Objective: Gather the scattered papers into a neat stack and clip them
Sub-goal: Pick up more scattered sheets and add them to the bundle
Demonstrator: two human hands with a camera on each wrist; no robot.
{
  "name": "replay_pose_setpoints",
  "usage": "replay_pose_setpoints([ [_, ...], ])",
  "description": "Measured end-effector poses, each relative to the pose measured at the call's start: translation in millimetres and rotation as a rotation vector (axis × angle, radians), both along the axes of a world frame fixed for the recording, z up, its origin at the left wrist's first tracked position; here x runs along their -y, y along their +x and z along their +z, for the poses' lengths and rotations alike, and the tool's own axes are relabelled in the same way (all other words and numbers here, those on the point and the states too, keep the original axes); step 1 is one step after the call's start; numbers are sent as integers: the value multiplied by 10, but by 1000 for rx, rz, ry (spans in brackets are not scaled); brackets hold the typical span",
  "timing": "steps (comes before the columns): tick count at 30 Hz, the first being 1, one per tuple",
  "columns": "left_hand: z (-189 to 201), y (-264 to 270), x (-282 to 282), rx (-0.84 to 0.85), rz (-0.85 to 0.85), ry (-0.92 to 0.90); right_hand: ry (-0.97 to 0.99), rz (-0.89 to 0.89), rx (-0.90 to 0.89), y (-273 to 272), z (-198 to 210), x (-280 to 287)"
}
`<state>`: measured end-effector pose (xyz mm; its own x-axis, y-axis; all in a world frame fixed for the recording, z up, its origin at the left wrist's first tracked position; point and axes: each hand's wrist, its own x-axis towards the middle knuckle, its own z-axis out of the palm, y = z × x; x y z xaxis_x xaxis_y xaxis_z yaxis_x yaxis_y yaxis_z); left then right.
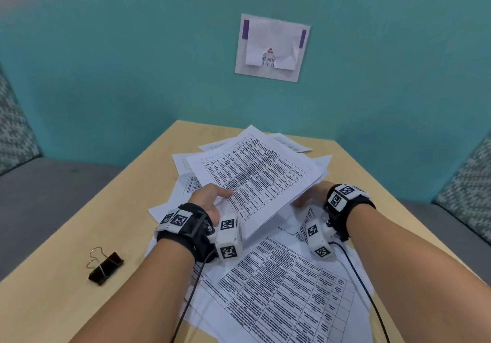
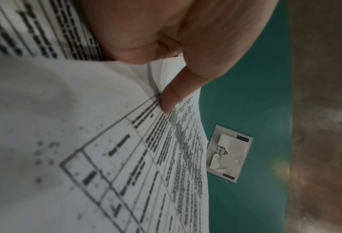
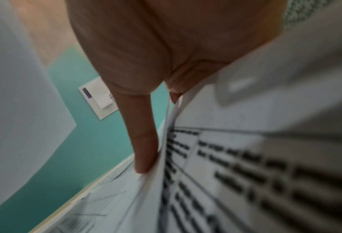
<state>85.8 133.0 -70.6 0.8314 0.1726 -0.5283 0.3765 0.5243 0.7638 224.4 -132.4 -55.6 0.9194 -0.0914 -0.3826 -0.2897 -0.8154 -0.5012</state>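
Observation:
A sheaf of printed table sheets (image 1: 255,175) is lifted off the table, tilted, held from both sides. My left hand (image 1: 210,199) pinches its left edge, thumb (image 2: 172,96) lying on the top sheet (image 2: 126,157). My right hand (image 1: 313,195) grips the right edge, mostly hidden under the paper; in the right wrist view a finger (image 3: 144,141) presses against the sheets (image 3: 236,173). More loose sheets (image 1: 287,289) lie spread on the table below and behind. A black binder clip (image 1: 105,266) lies on the table to the left, apart from both hands.
The light wooden table (image 1: 66,276) stands against a teal wall (image 1: 132,63) that carries a paper notice (image 1: 272,48). Grey seats with patterned cushions flank the table on both sides. Black cables (image 1: 358,276) run from the wrist cameras over the near sheets.

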Motion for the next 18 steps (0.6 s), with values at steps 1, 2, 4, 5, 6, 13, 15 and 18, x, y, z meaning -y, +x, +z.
replay_pose_setpoints([
  [1, 31, -22, 18, 4, -1, 0, -31, 27, 25, 121, -101, 43],
  [2, 48, -29, 24, 5, 7, -16, -64, 53, 67, 207, -170, 58],
  [4, 119, -85, 49, 18, 11, -44, -56, 108, 129, -99, 28, -55],
  [5, 124, -86, 35, 27, 13, -44, -33, 105, 148, -258, 114, -97],
  [6, 132, -92, 24, 28, 14, -30, -44, 65, 158, -325, 133, -123],
  [13, 175, -200, 11, 34, 5, 13, 17, -66, 231, -387, 188, -69],
  [15, 211, -249, 47, 45, 12, 57, 51, -123, 312, -392, 194, -54],
  [18, 275, -346, 91, 73, 13, 132, 80, -188, 394, -374, 195, -55],
])
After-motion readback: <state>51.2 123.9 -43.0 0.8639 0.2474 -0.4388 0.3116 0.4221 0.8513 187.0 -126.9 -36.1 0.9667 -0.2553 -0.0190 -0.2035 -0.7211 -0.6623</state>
